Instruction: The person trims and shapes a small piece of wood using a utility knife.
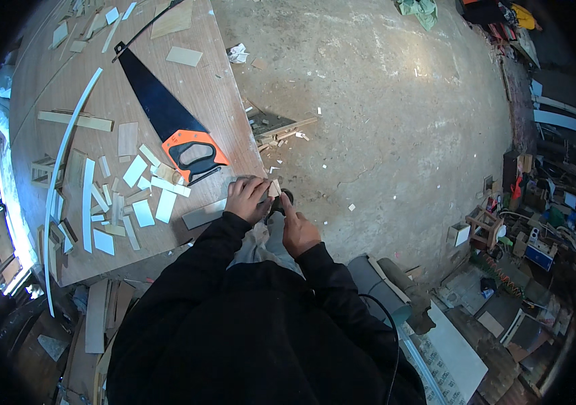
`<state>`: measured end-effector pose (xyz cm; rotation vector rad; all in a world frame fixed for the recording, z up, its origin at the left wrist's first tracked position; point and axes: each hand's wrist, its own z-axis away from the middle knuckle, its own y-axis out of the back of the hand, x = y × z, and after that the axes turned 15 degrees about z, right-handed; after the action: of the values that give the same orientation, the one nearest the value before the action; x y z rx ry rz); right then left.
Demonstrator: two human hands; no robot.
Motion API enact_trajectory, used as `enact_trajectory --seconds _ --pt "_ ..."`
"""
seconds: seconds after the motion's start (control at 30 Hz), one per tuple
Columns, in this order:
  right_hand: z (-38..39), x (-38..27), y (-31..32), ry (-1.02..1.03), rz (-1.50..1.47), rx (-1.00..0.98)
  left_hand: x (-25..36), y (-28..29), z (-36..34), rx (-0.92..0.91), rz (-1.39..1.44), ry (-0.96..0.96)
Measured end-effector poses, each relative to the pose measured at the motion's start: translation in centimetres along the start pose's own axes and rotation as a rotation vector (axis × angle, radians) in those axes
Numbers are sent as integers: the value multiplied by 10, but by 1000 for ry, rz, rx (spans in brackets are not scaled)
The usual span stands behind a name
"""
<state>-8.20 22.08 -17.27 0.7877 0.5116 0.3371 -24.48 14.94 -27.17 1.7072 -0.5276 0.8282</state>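
My left hand (247, 198) rests at the table's near right corner, its fingers curled around a small pale wood piece (274, 188) that sticks out past the fingertips. Just right of it, my right hand (299, 231) is closed, with the index finger reaching up against the end of that piece. Whatever lies inside the right palm is hidden. A flat grey-brown board (205, 214) runs out from beneath my left wrist. Beyond the hands lies a handsaw (166, 108) with a dark blade and an orange and black handle, flat on the table.
Many pale offcuts cover the wooden table (224, 88), along with a long curved white strip (68, 145). Concrete floor (396, 135) with scraps stretches to the right. A grey rolled sheet (379, 290) lies by my right side. Clutter and a small wooden stool (484, 226) line the right wall.
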Motion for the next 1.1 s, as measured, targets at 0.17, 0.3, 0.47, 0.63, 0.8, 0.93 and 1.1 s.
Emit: enact_trajectory --seconds 0.17,0.3,0.47,0.63,0.8,0.93,1.1 --pt "-3 0 -2 -4 16 3 0 0 -1 -11 3 2" --pt "-2 -6 3 -25 13 -72 -1 -1 0 -22 2 15" --pt "-2 -4 0 -27 13 -76 -1 -1 0 -8 6 5" --pt "-2 -7 1 -40 44 -92 -1 0 0 -4 13 -2" --pt "-3 -9 1 -45 83 -84 -2 -1 1 11 39 -8" --pt "-4 -12 1 -59 132 -86 -2 -1 1 12 77 -4" --pt "-6 -17 6 -73 125 -114 -2 1 2 24 116 -11"
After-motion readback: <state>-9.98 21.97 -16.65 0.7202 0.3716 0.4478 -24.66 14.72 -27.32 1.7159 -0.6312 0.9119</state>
